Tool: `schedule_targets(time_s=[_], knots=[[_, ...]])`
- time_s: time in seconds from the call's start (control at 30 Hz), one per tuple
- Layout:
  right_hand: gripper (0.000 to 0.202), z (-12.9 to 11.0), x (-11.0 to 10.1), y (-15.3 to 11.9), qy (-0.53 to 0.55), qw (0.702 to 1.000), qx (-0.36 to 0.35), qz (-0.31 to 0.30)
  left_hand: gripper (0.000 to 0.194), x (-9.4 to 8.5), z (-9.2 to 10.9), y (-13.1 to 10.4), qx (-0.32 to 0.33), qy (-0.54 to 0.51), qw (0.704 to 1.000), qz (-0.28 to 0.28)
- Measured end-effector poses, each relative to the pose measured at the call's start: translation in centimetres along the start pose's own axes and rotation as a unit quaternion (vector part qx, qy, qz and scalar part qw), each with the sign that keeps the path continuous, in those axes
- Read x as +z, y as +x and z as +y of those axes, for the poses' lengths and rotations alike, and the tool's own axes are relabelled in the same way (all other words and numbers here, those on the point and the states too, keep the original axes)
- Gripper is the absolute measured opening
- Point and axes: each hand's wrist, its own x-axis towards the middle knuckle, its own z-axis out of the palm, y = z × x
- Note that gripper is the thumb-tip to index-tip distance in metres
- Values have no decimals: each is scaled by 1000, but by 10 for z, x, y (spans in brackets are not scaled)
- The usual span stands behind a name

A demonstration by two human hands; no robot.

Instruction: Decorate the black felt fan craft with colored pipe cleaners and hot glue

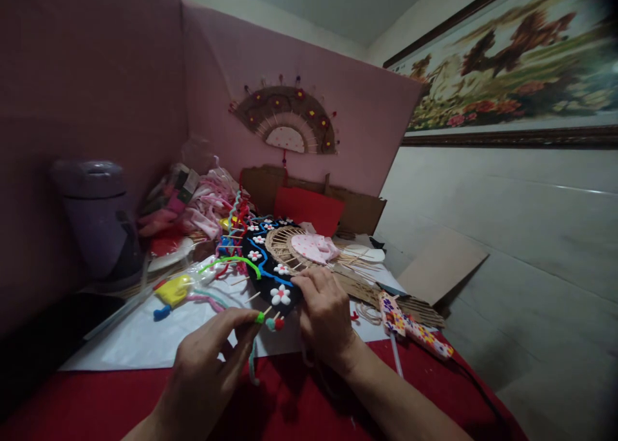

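A black fan-shaped piece (268,280) with white clay flowers, blue wavy lines and thin sticks along its edge tilts over the white sheet. My right hand (323,306) is closed on its lower right edge. My left hand (212,357) pinches a small green clay bit (260,317) at the tip of one stick. Beside it, light blue and red bits (279,324) cap other sticks. A bright green clay strand (236,259) lies over the fan's left side. The inner arc has woven twine (276,244) and pink dotted cloth (313,247).
Yellow clay in plastic (172,291) lies left, near a purple bottle (99,222) and a dark flat object (53,338). A flower-patterned glue gun (420,331) with a cord sits right. Cardboard (357,212), red paper (309,209) and a finished fan (284,116) are behind.
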Motion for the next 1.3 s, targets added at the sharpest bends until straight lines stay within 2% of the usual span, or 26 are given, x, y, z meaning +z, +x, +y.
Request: schedule_targets(time_s=[0.53, 0.83, 0.93, 1.07, 1.3], knots=[[19, -3, -4, 1, 3, 1000, -9, 9, 9, -1, 2, 4, 3, 2, 1000, 9], [22, -2, -5, 0, 7, 1000, 1, 3, 17, -1, 2, 1, -23, 1, 1000, 3], [24, -2, -5, -1, 13, 1000, 1, 2, 21, -3, 3, 2, 7, -1, 1000, 12], [24, -2, -5, -1, 17, 1000, 1, 5, 19, -4, 3, 4, 51, -11, 999, -12], [25, -2, -5, -1, 8, 1000, -9, 13, 15, -2, 6, 7, 27, -18, 999, 6]])
